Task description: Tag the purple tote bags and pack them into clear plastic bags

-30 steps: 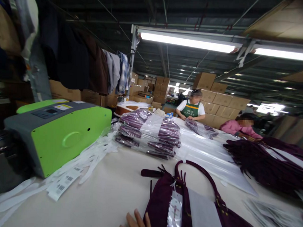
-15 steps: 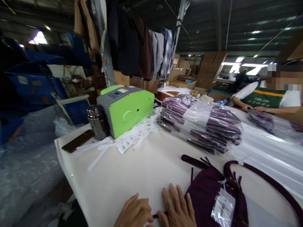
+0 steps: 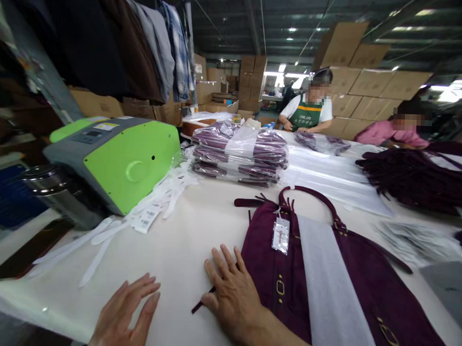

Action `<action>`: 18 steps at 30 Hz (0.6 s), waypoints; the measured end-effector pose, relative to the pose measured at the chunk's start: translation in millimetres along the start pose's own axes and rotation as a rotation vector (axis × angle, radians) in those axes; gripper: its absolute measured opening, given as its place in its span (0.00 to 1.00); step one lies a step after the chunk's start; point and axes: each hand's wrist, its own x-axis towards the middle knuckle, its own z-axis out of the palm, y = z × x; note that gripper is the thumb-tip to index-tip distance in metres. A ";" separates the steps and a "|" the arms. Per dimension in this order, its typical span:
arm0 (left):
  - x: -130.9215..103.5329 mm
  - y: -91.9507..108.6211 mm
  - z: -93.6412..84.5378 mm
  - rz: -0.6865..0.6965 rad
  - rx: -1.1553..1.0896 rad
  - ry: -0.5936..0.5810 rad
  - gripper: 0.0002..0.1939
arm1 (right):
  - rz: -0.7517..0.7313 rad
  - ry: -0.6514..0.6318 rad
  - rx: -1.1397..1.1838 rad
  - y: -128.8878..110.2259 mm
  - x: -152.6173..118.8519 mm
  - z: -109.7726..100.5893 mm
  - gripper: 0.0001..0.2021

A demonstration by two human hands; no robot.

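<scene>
A dark purple handbag (image 3: 265, 275) lies flat on the white table (image 3: 182, 272), its handle (image 3: 313, 192) arching toward the far side. Across its middle runs a strip of white tissue paper (image 3: 325, 282), and a plastic-wrapped hang tag (image 3: 281, 235) rests on its front. My right hand (image 3: 230, 289) is spread flat at the bag's left edge, touching it, with a thin purple strap end (image 3: 199, 306) sticking out beside the thumb. Apart from the bag, my left hand (image 3: 129, 311) hovers over the table at the left, fingers parted and holding nothing.
A green-and-grey machine (image 3: 136, 162) stands at the left beside a metal thermos (image 3: 59, 192) and white label strips (image 3: 150, 210). Bagged purple goods (image 3: 239, 153) are stacked behind. Clear plastic sheets (image 3: 325, 176) and a purple pile (image 3: 416, 174) lie to the right. Two people work across the table.
My view has swung right, bringing the whole bag into sight. My left hand has come away from the strap and moved left; my right hand stays by the bag's edge.
</scene>
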 end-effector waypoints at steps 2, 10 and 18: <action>22.2 -2.9 -6.1 -0.099 0.008 0.045 0.12 | -0.009 0.008 -0.015 -1.1 -0.1 3.1 0.33; 82.1 -2.0 -15.5 -0.228 -0.084 0.049 0.16 | 0.021 0.036 -0.003 -5.6 1.9 6.1 0.34; 107.2 80.1 44.8 -0.007 -0.389 -0.262 0.15 | 0.006 0.107 0.254 -1.4 -42.5 -62.5 0.29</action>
